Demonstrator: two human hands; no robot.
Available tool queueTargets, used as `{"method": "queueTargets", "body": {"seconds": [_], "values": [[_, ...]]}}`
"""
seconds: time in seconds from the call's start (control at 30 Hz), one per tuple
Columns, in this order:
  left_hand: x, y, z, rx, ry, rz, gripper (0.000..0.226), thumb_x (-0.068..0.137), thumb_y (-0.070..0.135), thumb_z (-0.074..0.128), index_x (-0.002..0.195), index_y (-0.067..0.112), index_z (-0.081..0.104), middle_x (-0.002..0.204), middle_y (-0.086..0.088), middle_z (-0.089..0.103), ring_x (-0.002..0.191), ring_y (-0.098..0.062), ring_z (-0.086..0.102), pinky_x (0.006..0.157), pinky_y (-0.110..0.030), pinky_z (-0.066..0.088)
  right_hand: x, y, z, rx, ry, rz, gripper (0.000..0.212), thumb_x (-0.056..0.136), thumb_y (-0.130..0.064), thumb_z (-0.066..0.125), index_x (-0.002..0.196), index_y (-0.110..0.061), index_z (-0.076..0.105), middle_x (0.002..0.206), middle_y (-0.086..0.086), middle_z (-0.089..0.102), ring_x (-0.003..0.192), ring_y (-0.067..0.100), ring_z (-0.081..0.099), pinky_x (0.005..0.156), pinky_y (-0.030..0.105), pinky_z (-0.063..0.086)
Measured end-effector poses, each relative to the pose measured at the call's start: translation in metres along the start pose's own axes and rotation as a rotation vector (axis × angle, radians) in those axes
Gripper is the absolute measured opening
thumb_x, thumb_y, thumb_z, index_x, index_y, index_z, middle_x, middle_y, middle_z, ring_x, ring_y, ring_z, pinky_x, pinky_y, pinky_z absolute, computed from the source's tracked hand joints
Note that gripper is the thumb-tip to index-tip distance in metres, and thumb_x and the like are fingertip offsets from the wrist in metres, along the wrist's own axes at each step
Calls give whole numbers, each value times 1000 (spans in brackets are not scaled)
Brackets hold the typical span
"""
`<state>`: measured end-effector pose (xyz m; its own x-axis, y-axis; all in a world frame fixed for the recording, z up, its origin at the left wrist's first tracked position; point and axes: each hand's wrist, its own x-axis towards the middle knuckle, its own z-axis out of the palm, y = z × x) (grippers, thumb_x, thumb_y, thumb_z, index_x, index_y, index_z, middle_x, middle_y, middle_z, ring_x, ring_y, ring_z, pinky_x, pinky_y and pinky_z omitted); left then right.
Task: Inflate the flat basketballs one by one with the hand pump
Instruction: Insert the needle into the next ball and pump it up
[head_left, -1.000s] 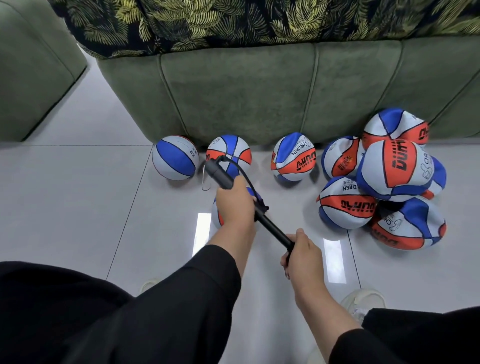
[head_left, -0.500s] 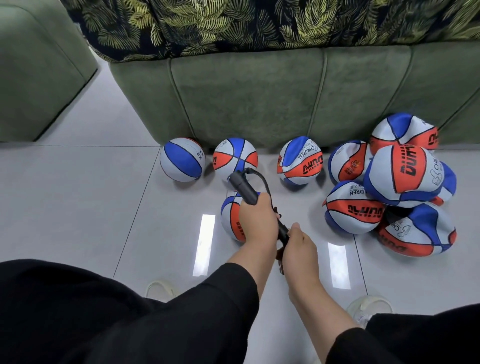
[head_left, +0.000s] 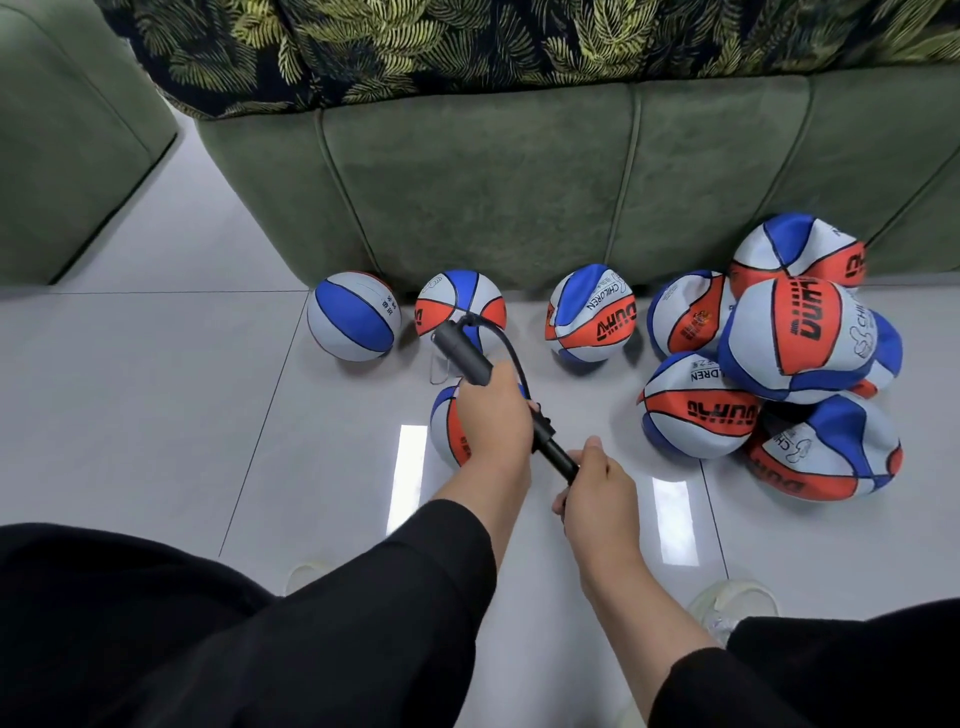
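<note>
Altogether ten basketballs show from the head camera: three in a row by the sofa (head_left: 519, 182), six in the heap (head_left: 779, 364), one (head_left: 447, 431) under the pump (head_left: 467, 358). Left hand (head_left: 496, 415) grips the barrel, right hand (head_left: 597, 483) the handle. "CHILDREN" is legible.

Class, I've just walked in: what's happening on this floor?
A person is pumping up a ball on the floor. The left hand grips the pump barrel; the right hand grips its handle, partly drawn out. Three round balls line the sofa; a saggy pile waits at right.
</note>
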<state>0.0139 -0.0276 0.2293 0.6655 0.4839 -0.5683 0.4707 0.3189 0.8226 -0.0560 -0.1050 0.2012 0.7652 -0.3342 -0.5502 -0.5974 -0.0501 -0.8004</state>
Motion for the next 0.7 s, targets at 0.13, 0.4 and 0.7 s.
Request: {"method": "queueTargets", "body": {"seconds": [0.13, 0.4, 0.7], "values": [[-9, -12, 3, -18, -58, -21, 26, 92, 23, 56, 105, 2, 61, 66, -8, 62, 59, -22, 59, 55, -31, 53, 5, -6, 5, -14, 15, -21, 49, 107, -49, 29, 92, -16, 61, 76, 11, 68, 71, 27, 59, 72, 38, 46], [-7, -4, 4, 6, -25, -7, 16, 93, 25, 57, 98, 10, 58, 73, -10, 60, 57, -19, 55, 45, -23, 49, -2, -8, 2, 12, -30, -26, 44, 110, -41, 29, 96, -18, 64, 66, 11, 64, 63, 23, 55, 64, 35, 43], [17, 18, -5, -40, 63, -13, 12, 99, 28, 56, 97, 16, 55, 65, -4, 55, 44, -12, 49, 38, -18, 39, -3, 9, -4, -20, -1, -8, 42, 109, -43, 30, 103, -22, 65, 62, 6, 65, 70, 23, 60, 70, 35, 46]]}}
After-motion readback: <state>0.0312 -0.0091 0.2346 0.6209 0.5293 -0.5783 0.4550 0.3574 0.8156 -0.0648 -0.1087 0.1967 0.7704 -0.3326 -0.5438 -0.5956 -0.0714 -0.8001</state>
